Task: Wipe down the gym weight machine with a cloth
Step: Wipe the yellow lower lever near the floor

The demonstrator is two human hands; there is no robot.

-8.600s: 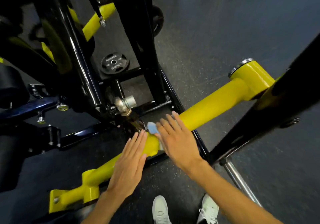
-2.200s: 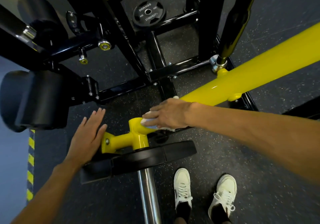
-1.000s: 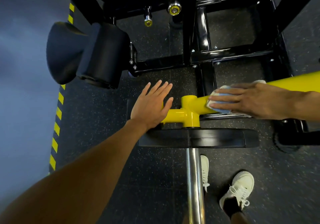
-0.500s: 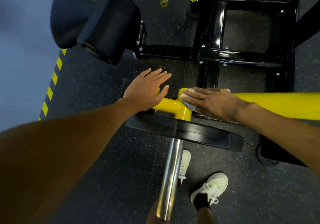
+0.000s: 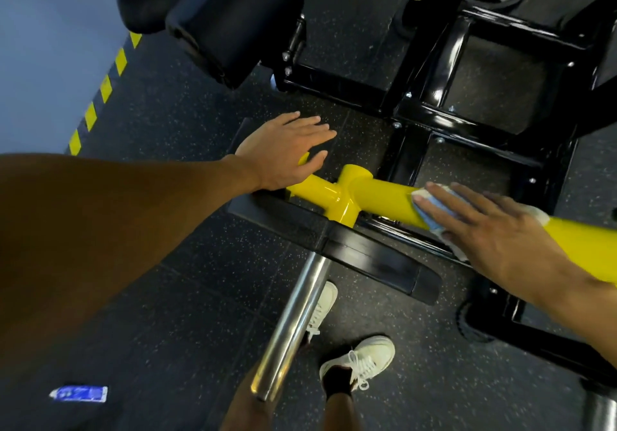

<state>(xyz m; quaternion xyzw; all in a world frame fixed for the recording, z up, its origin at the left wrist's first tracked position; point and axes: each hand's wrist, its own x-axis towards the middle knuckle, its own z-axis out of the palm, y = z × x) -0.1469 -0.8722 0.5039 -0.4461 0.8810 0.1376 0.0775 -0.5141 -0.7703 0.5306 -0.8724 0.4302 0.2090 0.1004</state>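
Pressing cloth point(image 5: 434, 212) flat on yellow arm point(image 5: 384, 202), right hand point(image 5: 490, 230) fingers spread; left hand point(image 5: 287, 155) open, gripping nothing, resting at arm's end. Black plate point(image 5: 367, 257), chrome sleeve point(image 5: 293, 327) close below.

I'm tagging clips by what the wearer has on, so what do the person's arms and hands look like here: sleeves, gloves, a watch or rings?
Both forearms are bare as far as the frame shows, with no sleeve in view. The left hand and the right hand wear no gloves, and no watch, wristband or ring is visible on either. Farther down, the person wears white lace-up sneakers with dark socks.
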